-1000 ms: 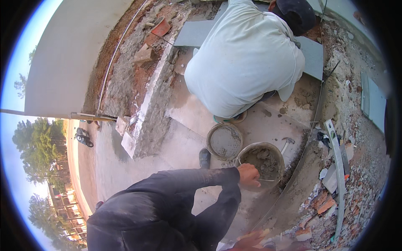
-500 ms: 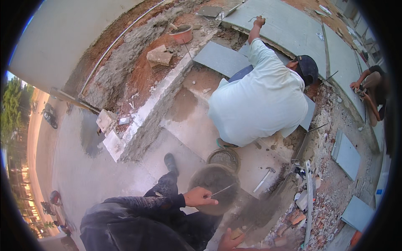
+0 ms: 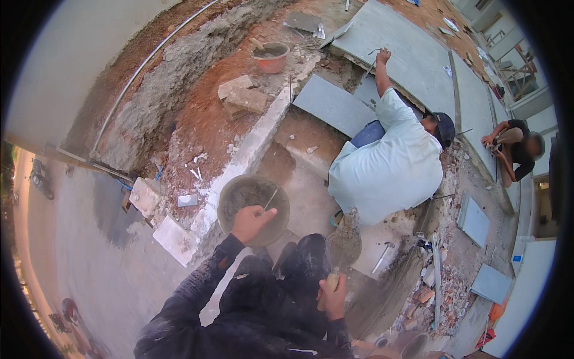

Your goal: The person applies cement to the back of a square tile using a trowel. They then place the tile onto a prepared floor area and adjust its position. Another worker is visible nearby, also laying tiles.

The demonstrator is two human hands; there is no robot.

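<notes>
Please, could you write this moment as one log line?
left hand: holding wire handle of bucket | right hand: gripping trowel | ahead: person in pale shirt crouching near grey slab

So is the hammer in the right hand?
No, the hammer lies on the pale floor, and the right hand holds a trowel by its handle.

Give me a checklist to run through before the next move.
1. Left hand on bucket: ok, gripping its wire handle.
2. Right hand on trowel: ok, closed around its grip.
3. Mortar in bucket: ok, visible inside.
4. Bucket set down: cannot tell, base hidden.
5. Space to co-worker: probably not ok, trowel blade points toward their back and looks close.
6. Hammer clear of both hands: ok, lying off to the right.
</notes>
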